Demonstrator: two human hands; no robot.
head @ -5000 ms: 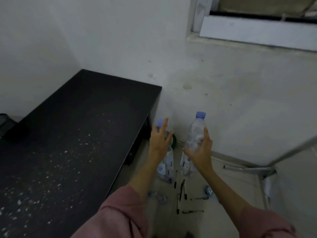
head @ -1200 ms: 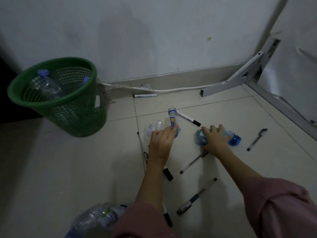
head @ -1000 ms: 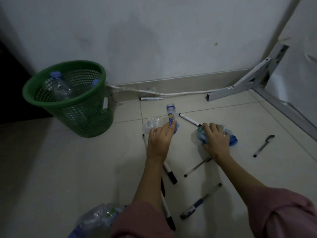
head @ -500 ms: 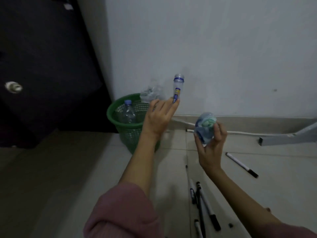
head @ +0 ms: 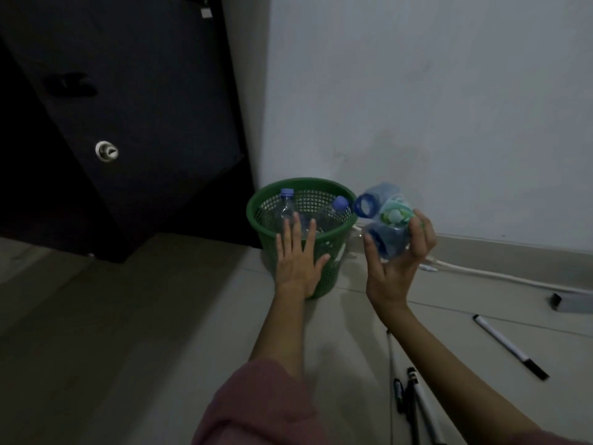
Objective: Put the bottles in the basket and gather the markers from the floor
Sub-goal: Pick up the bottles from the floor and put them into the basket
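Note:
A green mesh basket [head: 333,187] stands on the floor against the wall, with clear bottles [head: 286,207] with blue caps inside. My left hand [head: 296,258] is spread flat in front of the basket, fingers apart and holding nothing. To its right, my right hand [head: 396,261] grips a crumpled blue bottle [head: 383,220] with a green label, held just right of the basket rim at rim height. A white marker [head: 510,346] with a black cap lies on the tiles at the right. Several more markers [head: 409,396] lie near my right forearm.
A dark cabinet [head: 128,107] with a round lock fills the upper left, beside the basket. A white cable [head: 500,277] runs along the skirting board. A grey metal bracket end [head: 571,303] lies at the right edge. Pale floor tiles spread left of my arms.
The small bottle and crumpled plastic have left my left hand, which is now spread open by the basket. My right hand has carried its bottle closer to the basket rim.

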